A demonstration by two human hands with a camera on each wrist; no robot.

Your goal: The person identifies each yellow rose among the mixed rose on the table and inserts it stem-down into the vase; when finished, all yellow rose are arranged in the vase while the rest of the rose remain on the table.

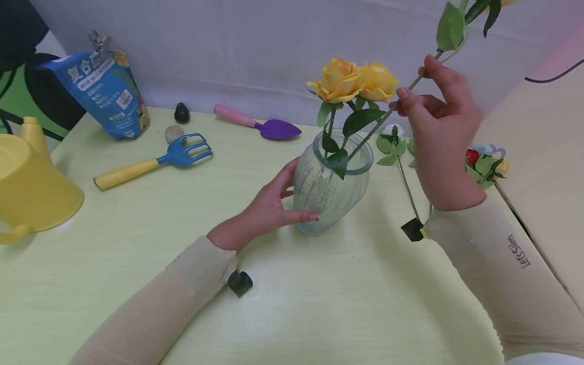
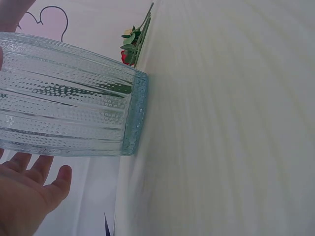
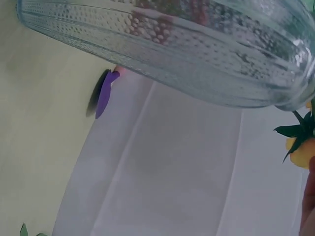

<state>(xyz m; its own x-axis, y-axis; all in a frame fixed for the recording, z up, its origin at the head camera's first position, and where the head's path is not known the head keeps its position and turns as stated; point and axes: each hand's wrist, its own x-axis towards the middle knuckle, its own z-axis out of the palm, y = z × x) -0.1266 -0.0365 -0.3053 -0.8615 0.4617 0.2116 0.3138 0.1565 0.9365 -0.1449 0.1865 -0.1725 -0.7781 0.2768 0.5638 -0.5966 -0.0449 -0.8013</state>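
Note:
A ribbed clear glass vase stands on the table, with two yellow roses above its mouth. My left hand holds the vase from the left, thumb across the front and fingers round the far side. My right hand, above and right of the vase, pinches a long green flower stem between thumb and fingers. The lower end of that stem reaches into the vase mouth. Its leaves rise above the hand, and its bloom is mostly cut off by the top edge. In the left wrist view the vase shows its thick base.
A white flower and a bunch of mixed flowers lie to the right. Behind and left are a purple trowel, a blue hand fork, two stones, a blue pouch and a yellow watering can.

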